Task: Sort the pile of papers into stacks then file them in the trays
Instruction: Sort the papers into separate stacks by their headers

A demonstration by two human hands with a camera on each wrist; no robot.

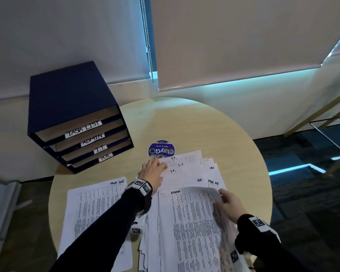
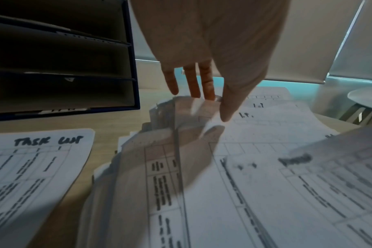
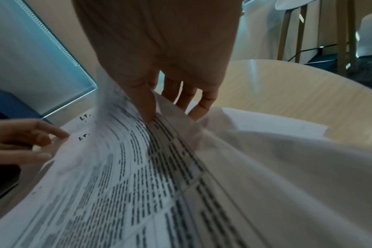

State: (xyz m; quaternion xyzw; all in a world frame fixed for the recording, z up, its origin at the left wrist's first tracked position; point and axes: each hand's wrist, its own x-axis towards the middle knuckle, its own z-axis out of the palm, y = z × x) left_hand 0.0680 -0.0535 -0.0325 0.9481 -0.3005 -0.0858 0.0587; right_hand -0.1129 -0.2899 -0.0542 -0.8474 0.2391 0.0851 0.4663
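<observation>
A fanned pile of printed papers lies on the round table, with handwritten headings such as I.T., H.R. and ADMIN. My left hand rests flat on the pile's far left sheets, its straight fingers touching the top I.T. pages. My right hand pinches the right edge of the top ADMIN sheet, thumb on top and fingers beneath, so the edge curls upward. A single TASK LIST sheet lies apart on the left.
A dark blue tray unit stands at the table's back left, its slots labelled TASK LIST, ADMIN, I.T. and H.R. A round blue sticker sits behind the pile. The pale wooden table ends close at the right; window blinds hang behind.
</observation>
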